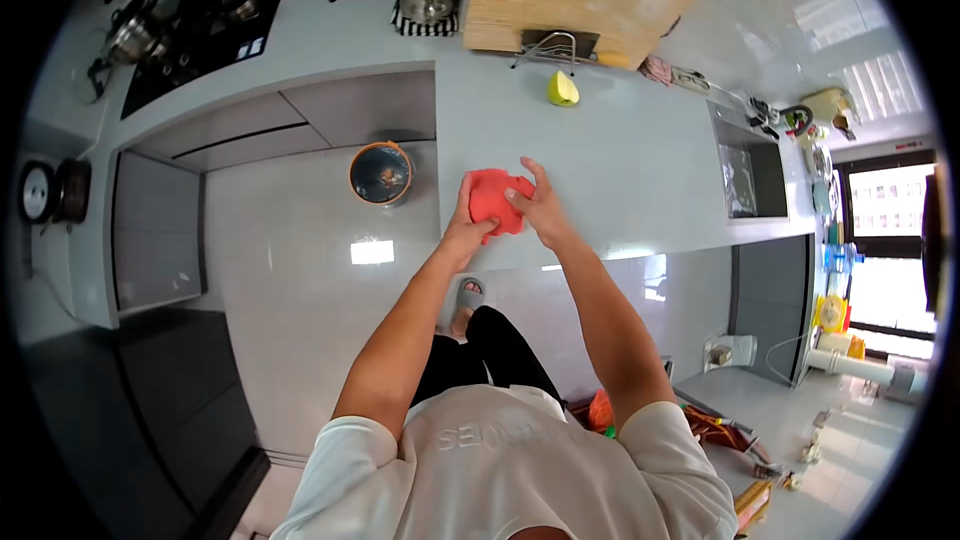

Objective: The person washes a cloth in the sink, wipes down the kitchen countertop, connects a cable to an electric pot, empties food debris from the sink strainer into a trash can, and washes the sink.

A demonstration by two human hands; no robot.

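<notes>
My left hand grips a coral-red cloth at its left and lower edge, the thumb lying across the front. On the other side, my right hand has its thumb pressed on the cloth, with the index finger reaching up past its edge; the remaining fingers are partly hidden. The cloth looks bunched or folded, and it is held at the left end of the pale countertop. Farther back on that counter lies a yellow-green piece of cut fruit, apart from both hands.
A wooden cutting board leans in a metal rack at the back. The sink is to the right. An orange-rimmed bin holding scraps stands on the floor at left. A black stove carries pans at far left.
</notes>
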